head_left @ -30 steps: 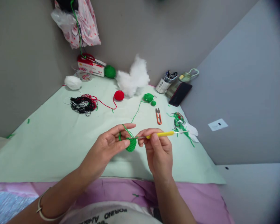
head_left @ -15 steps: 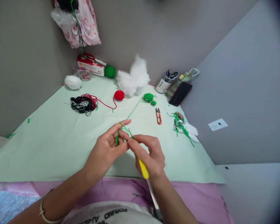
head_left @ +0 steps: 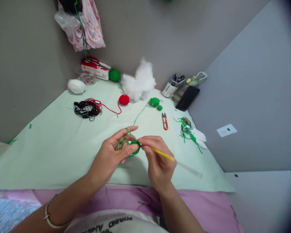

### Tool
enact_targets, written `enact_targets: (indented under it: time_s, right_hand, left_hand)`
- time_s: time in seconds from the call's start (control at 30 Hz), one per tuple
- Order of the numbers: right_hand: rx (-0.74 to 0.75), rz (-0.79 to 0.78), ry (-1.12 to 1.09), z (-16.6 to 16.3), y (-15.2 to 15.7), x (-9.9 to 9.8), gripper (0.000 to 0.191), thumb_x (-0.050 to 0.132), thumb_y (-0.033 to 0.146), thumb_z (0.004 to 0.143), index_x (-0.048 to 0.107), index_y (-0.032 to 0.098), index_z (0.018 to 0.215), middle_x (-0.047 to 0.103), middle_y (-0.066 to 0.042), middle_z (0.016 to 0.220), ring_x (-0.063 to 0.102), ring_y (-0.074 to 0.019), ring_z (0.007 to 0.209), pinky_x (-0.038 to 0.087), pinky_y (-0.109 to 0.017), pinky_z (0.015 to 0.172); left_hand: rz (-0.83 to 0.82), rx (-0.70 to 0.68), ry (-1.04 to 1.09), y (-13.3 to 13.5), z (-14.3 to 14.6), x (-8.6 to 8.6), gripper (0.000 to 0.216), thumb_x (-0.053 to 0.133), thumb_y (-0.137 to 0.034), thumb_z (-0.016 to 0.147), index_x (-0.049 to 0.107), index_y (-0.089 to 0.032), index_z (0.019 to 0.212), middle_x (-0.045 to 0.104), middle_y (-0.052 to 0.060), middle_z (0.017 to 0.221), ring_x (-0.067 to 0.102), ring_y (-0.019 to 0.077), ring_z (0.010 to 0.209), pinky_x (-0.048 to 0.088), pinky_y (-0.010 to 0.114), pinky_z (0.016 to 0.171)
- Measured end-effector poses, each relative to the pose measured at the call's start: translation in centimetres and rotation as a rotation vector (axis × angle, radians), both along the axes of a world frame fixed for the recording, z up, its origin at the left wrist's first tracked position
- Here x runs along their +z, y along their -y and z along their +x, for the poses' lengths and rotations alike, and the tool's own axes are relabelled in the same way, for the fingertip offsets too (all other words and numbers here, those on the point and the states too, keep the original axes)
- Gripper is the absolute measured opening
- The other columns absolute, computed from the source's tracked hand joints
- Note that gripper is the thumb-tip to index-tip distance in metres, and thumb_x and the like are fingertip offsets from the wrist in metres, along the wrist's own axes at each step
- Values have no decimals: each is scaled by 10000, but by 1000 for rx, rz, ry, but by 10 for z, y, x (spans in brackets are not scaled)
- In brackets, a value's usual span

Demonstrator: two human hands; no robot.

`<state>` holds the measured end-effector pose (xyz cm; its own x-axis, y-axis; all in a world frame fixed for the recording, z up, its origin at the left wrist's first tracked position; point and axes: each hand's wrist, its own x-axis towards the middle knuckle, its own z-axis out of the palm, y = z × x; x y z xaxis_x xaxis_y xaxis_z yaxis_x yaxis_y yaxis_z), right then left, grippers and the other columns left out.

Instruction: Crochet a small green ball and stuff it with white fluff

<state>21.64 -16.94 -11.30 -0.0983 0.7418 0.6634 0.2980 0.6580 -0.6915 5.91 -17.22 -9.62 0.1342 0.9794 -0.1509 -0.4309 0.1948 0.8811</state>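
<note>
My left hand [head_left: 111,152] pinches a small round green crochet piece [head_left: 135,147] between thumb and fingers. Green yarn wraps the raised left index finger and runs as a thin strand [head_left: 140,115] to a green yarn ball [head_left: 154,102] farther back. In my right hand [head_left: 161,161] is a crochet hook with a yellow grip [head_left: 163,154], held like a pencil. Its tip meets the right edge of the crochet piece, hidden by the fingertips. The hook's far end, blurred by motion, points to the lower right.
Orange thread snips [head_left: 165,121], green yarn scraps [head_left: 189,131] and a phone [head_left: 188,98] lie to the right. Behind are white stuffing [head_left: 138,81] and a pen cup [head_left: 170,88]. Tangled black yarn [head_left: 86,109], a red yarn ball [head_left: 123,99] and white yarn [head_left: 76,86] lie left.
My right hand has turned the hook, whose rear end swung from pointing down toward me to pointing right. The green piece now shows more fully at the left fingertips.
</note>
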Motion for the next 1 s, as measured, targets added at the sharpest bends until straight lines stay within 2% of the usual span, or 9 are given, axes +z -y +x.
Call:
enact_targets:
  time_s: [0.07,0.13,0.2,0.27,0.37,0.47,0.53,0.7,1.0]
  right_hand:
    - [-59,155,147,1,2,-4,417,627,103,971,732,354,1286,776,-71,1127,733,-225,965,617,-381,767]
    - [-64,207,153,2,2,-4,438,633,93,962,728,359,1297,776,-71,1129,733,-227,972,618,-379,760]
    - [-40,107,-17,3,1,0,347,604,108,987,765,325,1204,780,-59,1017,721,-208,895,605,-360,725]
    - [4,-56,-235,3,-1,5,250,578,169,1021,788,288,1083,761,-46,910,681,-178,763,579,-336,665]
    - [102,-208,-353,1,-4,8,192,610,271,1021,799,259,986,756,-55,904,679,-182,765,572,-338,665]
    - [121,-242,-311,0,-5,5,159,655,288,996,810,258,979,779,-62,936,706,-209,892,585,-356,748]
    - [108,-295,-350,1,-7,3,169,650,308,1001,808,252,982,781,-58,929,690,-188,832,577,-339,732]
    - [176,-446,-500,5,-11,5,220,648,384,1000,773,220,925,759,-45,867,646,-148,707,572,-305,686]
    - [254,-409,-462,10,-10,9,234,559,324,1061,757,243,967,762,-27,892,680,-141,764,562,-288,715]
  left_hand:
    - [-54,-57,88,-2,0,-2,462,864,-279,809,766,-256,1260,587,-34,814,332,41,530,310,190,473]
    - [-134,-156,223,-5,-1,-4,390,852,-280,823,789,-217,1204,504,-60,723,226,24,492,282,174,447]
    - [-187,-206,320,-8,-4,-4,322,844,-272,834,814,-182,1142,426,-75,685,173,21,496,278,157,444]
    - [-180,-190,344,-9,-6,-4,290,836,-260,844,823,-187,1124,437,-68,704,191,23,508,298,150,462]
    - [-92,-143,223,-8,-6,-5,304,834,-258,850,817,-247,1154,587,-30,803,384,50,578,396,175,559]
    - [10,-138,67,-4,-6,-7,324,818,-293,872,801,-286,1195,714,15,942,599,145,842,489,250,784]
    - [54,-166,30,-3,-7,-8,329,799,-321,888,790,-294,1216,738,35,1027,628,192,970,494,298,883]
    - [84,-169,-36,-4,-12,-7,349,806,-319,881,778,-319,1229,669,4,969,606,164,918,493,275,865]
    - [110,-119,-203,-4,-13,1,311,785,-270,873,783,-309,1182,621,-13,909,595,166,896,474,297,854]
